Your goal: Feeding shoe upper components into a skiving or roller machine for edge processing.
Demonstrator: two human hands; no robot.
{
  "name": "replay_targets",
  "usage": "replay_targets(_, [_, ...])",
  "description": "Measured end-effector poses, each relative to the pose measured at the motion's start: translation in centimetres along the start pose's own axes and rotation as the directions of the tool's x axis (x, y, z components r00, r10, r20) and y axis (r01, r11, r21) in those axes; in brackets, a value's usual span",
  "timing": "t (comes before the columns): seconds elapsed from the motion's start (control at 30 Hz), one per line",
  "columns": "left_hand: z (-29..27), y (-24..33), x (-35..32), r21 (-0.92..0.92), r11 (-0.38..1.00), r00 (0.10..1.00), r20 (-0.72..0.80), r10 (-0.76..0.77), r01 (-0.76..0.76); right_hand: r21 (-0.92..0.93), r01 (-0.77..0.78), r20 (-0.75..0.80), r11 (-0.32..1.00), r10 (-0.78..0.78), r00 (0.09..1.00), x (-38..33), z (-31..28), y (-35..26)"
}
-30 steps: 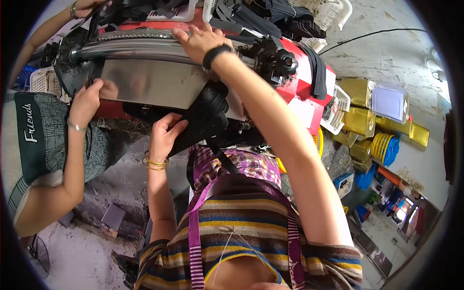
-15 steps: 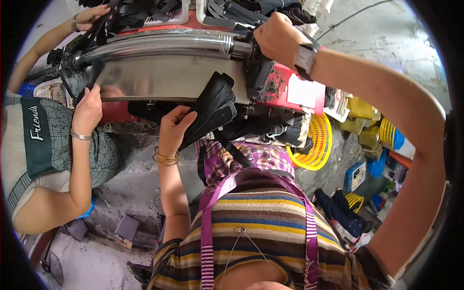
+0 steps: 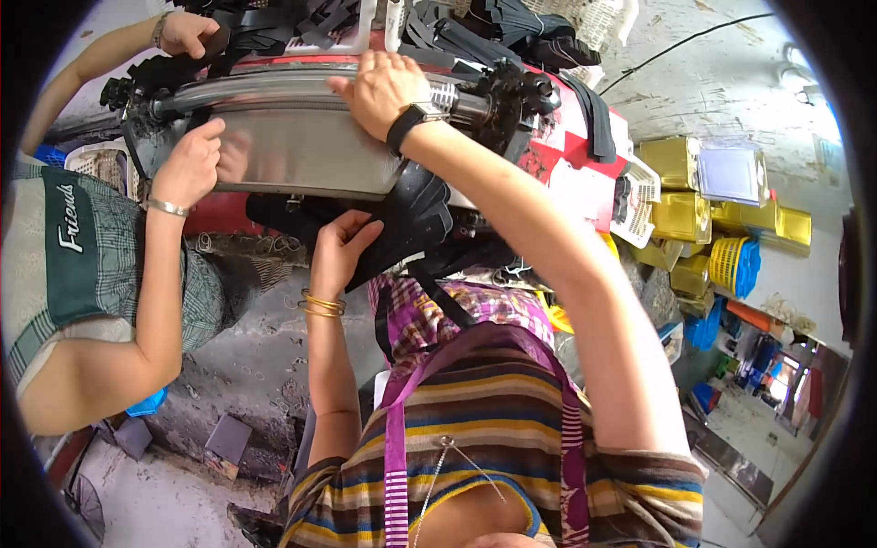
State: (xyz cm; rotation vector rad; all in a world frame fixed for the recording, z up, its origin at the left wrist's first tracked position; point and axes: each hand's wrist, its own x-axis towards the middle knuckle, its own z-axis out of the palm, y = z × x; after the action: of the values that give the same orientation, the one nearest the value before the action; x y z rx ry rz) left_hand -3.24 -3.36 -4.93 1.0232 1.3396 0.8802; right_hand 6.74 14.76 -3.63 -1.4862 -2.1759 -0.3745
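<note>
My left hand (image 3: 343,248) is closed on a fanned stack of flat black strips (image 3: 416,217), held just below the front edge of the machine. The strips look like rubber or leather, but I cannot tell which. My right hand (image 3: 388,96) lies flat, fingers stretched, over the shiny metal roller (image 3: 274,93); nothing shows in its grip. Below the roller slopes a smooth metal plate (image 3: 292,151). At the left end of the machine, a co-worker's one hand (image 3: 192,164) is over the plate and the other (image 3: 190,35) is near black strips behind the roller.
White baskets with black strips (image 3: 320,20) stand behind the machine. One black strip (image 3: 594,119) lies across its red right end (image 3: 571,151). Dark, dirty fittings (image 3: 525,96) stick out beside the roller. Yellow tins (image 3: 671,164) and a yellow-and-blue basket (image 3: 731,265) are at the right.
My right hand has moved left from the machine's right end onto the roller and its fingers have straightened. My left hand still holds the strips. The co-worker's nearer hand has shifted up and right.
</note>
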Motion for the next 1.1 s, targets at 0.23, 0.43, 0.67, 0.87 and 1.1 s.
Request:
replay_targets(0.23, [-0.9, 1.0, 1.0, -0.051, 0.995, 0.996, -0.031, 0.088, -0.089, 0.148, -0.222, 0.491, 0.964, 0.124, 0.862, 1.9, -3.7, 0.6])
replay_targets(0.43, [-2.1, 0.5, 1.5, -0.026, 0.999, 0.995, 0.092, 0.028, -0.025, 0.162, -0.353, 0.719, 0.922, 0.134, 0.682, 3.0, -2.8, 2.5])
replay_targets(0.67, [-1.6, 2.1, 0.6, -0.172, 0.985, 0.985, 0.166, 0.038, -0.009, 0.194, -0.487, 0.783, 0.852, 0.165, 0.6, 2.9, -0.1, 5.1])
replay_targets(0.87, [-1.6, 2.2, 1.7, 0.161, 0.987, 0.997, 0.078, -0.017, 0.004, 0.309, -0.152, 0.294, 0.939, 0.058, 0.954, 4.9, -4.7, 3.2])
replay_targets(1.1, [-2.4, 3.8, 3.3, 0.411, 0.91, 0.998, 0.001, -0.06, 0.054, 0.512, 0.39, 0.501, 0.766, -0.635, 0.589, 11.8, -5.8, 8.9])
